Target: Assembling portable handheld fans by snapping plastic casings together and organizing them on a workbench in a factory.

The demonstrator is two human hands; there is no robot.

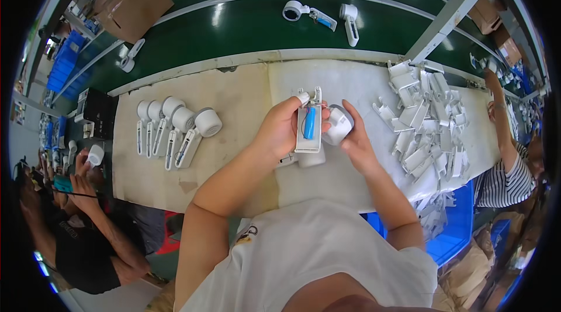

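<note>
My left hand (284, 128) grips an open white handle shell (308, 142) with a blue cylindrical battery (310, 123) inside. My right hand (359, 142) is closed around a round white device head (338, 126) with a grey rim, right beside the shell. Whether the head and shell are joined is hidden by my fingers. Below them, another white round-headed piece (312, 158) lies on the table, partly covered. To the left stand several white round-headed devices with handles (181, 119) in a row. On the right is a heap of loose white handle shells (418, 116).
Beyond the table (245, 84) runs a green conveyor belt (245, 20) carrying a few white devices (349, 23). A metal post (450, 14) rises at the far right. A blue bin (459, 230) sits below the right edge. Co-workers are at both sides.
</note>
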